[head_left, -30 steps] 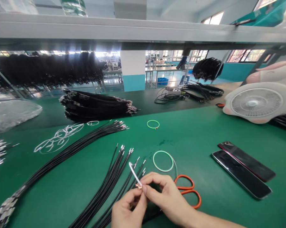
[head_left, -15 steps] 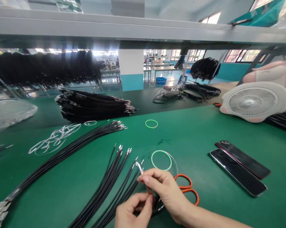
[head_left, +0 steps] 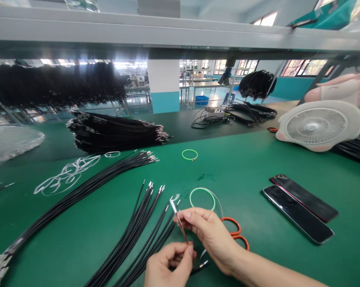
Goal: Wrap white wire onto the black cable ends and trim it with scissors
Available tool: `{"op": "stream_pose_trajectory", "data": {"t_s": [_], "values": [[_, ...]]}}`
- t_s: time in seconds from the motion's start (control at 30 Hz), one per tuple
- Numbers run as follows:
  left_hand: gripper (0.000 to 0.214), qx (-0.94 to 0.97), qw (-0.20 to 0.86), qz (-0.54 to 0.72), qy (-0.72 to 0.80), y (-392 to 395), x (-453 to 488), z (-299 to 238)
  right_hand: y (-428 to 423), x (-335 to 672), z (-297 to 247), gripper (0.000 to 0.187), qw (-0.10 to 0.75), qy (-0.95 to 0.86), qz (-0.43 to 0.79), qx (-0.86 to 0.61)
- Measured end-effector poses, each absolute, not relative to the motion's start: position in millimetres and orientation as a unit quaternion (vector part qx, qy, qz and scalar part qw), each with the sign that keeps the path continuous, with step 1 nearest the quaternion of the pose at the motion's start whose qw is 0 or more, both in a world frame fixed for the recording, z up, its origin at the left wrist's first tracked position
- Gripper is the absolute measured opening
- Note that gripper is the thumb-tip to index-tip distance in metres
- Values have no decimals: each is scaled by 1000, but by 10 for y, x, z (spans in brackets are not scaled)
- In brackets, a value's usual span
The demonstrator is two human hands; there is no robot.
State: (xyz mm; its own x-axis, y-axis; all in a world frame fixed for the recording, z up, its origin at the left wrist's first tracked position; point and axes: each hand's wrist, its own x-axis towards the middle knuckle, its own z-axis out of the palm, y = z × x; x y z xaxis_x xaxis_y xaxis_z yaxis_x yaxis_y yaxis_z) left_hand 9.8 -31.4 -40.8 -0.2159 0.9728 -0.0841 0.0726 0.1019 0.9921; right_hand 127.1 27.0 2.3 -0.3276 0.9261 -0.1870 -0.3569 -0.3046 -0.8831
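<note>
My left hand (head_left: 169,265), low in the middle of the head view, pinches the lower end of a thin brown wire (head_left: 183,232) between thumb and forefinger. A curled white strip (head_left: 173,204) sits at the wire's upper end. My right hand (head_left: 212,237) has its fingertips closed at the wire's upper part, just under the white strip. Below the hands a black cable end with a bright tip (head_left: 203,264) sticks out. Orange-handled scissors (head_left: 242,240) lie behind my right hand, their blades hidden. Black cables (head_left: 132,235) with metal tips fan out to the left.
Green rings (head_left: 202,191) lie ahead of my hands. Two phones (head_left: 298,215) and a white fan (head_left: 314,125) are on the right. White strips (head_left: 69,173), a long cable bundle (head_left: 87,195) and a thick cable pile (head_left: 114,133) lie left. A shelf beam (head_left: 180,34) crosses above.
The white strip has spread out at the wire's tip, and more of the brown wire shows between my hands. My right hand has shifted slightly up. The bright-tipped cable end shows more clearly.
</note>
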Motion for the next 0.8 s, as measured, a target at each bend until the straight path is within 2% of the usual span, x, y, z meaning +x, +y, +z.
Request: {"op": "stream_pose_trajectory", "data": {"t_s": [0.17, 0.37, 0.57, 0.8], "values": [[29, 444, 448, 494, 598, -309, 85, -415, 269, 1277, 45, 38, 459, -377, 724, -350], [33, 443, 456, 494, 593, -304, 83, -347, 215, 1272, 57, 32, 412, -458, 680, -396], [37, 438, 346, 553, 618, -213, -103, -145, 210, 1278, 58, 23, 435, -554, 581, -407], [28, 464, 397, 533, 586, -145, -254, -185, 179, 1264, 41, 24, 414, -571, 583, -402]]}}
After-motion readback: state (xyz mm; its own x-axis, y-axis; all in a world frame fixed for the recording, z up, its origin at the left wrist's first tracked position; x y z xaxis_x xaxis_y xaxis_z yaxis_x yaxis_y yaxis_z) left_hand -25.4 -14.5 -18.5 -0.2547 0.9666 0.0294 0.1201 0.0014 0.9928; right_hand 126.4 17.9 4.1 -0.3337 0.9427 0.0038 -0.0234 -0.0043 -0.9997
